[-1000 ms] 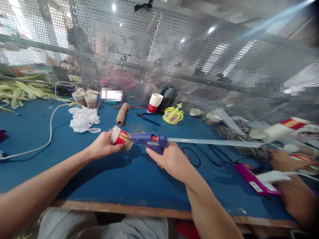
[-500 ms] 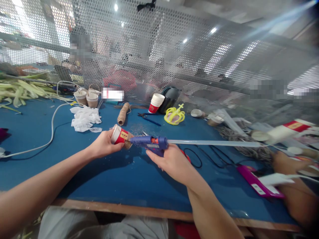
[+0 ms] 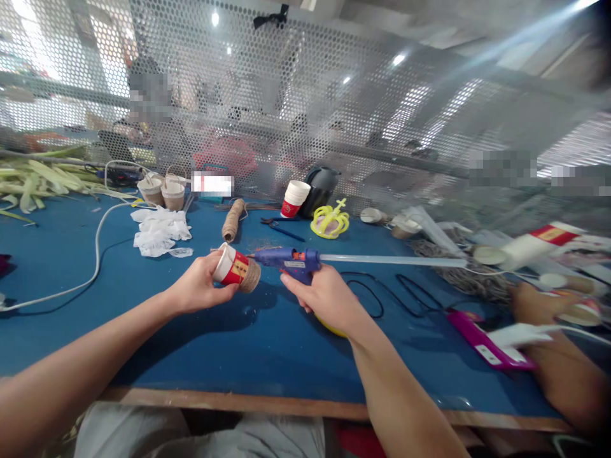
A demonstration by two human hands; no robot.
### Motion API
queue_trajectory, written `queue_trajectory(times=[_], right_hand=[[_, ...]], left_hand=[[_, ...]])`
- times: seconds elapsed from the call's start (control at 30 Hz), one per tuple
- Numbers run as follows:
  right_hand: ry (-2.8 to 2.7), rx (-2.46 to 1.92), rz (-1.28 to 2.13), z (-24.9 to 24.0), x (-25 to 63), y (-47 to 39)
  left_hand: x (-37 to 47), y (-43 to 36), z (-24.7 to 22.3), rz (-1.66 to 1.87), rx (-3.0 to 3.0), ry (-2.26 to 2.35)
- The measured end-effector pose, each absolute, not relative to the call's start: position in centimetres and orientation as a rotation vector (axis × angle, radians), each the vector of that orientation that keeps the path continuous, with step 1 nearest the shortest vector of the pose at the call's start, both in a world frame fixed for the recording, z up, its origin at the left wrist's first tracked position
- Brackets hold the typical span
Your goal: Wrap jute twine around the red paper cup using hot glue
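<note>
My left hand [image 3: 203, 283] is closed round a red and white paper cup [image 3: 233, 266], tilted on its side with its rim toward the left. Brown twine [image 3: 251, 277] is wound round the cup's base end. In my right hand [image 3: 327, 296] is a blue hot glue gun [image 3: 289, 259], gripped by its handle. A long clear glue stick [image 3: 391, 259] sticks out of the gun's back end. The gun's nozzle points left, close to the upper side of the cup; whether it touches I cannot tell.
Behind my hands lie a twine spool [image 3: 233, 221], blue-handled pliers [image 3: 282, 229], a yellow crown-shaped piece [image 3: 330, 221] and stacked paper cups [image 3: 294, 198]. White gloves [image 3: 161, 230] lie left. A purple power strip [image 3: 489, 340] and another person's arm [image 3: 568, 362] are at right.
The cup has turned in my left hand, showing more of its twine-wound end. The glue gun's nozzle has shifted up to the cup's upper side. The whole view has shifted slightly.
</note>
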State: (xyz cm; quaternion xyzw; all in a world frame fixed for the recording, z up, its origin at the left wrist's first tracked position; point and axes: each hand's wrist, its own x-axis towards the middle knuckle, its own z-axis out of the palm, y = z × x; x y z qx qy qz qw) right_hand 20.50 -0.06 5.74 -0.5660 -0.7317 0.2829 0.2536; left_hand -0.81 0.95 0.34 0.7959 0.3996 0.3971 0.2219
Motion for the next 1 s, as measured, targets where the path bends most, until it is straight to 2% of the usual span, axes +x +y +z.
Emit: queue_trajectory(times=[0.23, 0.33, 0.67, 0.87, 1.0], right_hand=[[-1.707, -1.41, 0.966, 4.1, 21.6, 3.5], [-1.535, -1.542, 0.856, 3.4, 22.6, 6.4], [-1.563, -2.027, 0.744, 0.2, 23.6, 12.1], [-1.68, -2.142, 0.426, 1.6, 22.2, 11.9], [-1.947, -1.888, 0.377, 3.9, 19.8, 9.4]], left_hand=[[-0.8, 1.0, 0.4, 1.108, 2.183, 1.137], [-0.8, 1.0, 0.3, 1.085, 2.182, 1.148], [-0.5, 0.9, 0.5, 1.079, 2.205, 1.142], [-0.6, 1.1, 0.3, 1.079, 2.271, 1.177], [-0.5, 1.0, 0.4, 1.071, 2.295, 1.132]])
